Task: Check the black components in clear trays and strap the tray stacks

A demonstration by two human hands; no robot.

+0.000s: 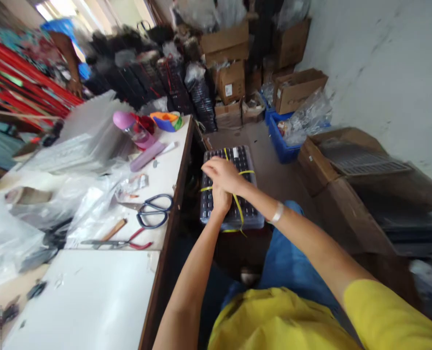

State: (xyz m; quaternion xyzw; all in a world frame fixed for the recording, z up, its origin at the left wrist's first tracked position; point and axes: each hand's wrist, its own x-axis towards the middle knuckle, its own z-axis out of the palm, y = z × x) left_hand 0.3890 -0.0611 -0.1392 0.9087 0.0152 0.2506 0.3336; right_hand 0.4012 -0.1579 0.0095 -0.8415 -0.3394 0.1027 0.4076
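The right hand (223, 174) lies over the left hand (221, 197), both on top of the bundle of black trays (243, 163) sitting low beside the bench (92, 296), and I cannot tell if either grip is squeezing something, since the fingers cover each other. A thin yellow strap (239, 210) goes across the bundle both ways, maybe to stop it coming apart. Big scissors (155, 211) and red-handled pliers (123, 243) lie near the bench's edge, perhaps so they are easy to reach.
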